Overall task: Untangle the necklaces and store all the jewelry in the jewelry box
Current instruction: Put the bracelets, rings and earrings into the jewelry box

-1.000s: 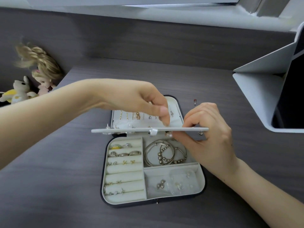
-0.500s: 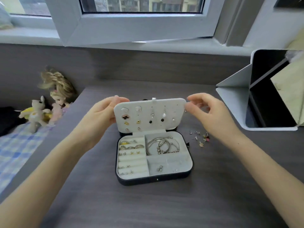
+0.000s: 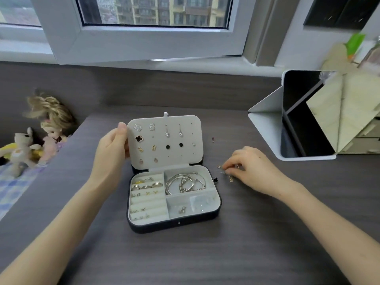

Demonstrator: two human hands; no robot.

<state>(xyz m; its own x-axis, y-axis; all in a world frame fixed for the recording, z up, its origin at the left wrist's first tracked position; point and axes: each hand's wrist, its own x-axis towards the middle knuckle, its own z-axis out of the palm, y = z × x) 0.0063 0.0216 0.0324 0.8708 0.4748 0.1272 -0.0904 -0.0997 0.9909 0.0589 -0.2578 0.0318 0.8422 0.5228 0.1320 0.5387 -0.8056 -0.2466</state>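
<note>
- Jewelry box (image 3: 174, 224) lies open on the desk (image 3: 205, 256), with its earring panel (image 3: 164, 140) upright at the box's back edge.
- Left hand (image 3: 111, 153) grips the panel's left edge, thumb on the front face.
- Right hand (image 3: 253, 167) is just right of the box, fingers curled, pinching one of the loose earrings (image 3: 231, 179) there.
- Bangles (image 3: 185, 183) sit in the box's upper-right compartment, rings (image 3: 153, 185) in its left rolls.
- Dolls (image 3: 51, 128) are well left of the box.

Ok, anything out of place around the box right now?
Yes: loose earrings lie on the table right of the jewelry box, where the right hand picks at them. A small red piece sits apart, farther back. On the earring panel that the left hand holds upright, the black clover stud has no partner beside it.
</note>
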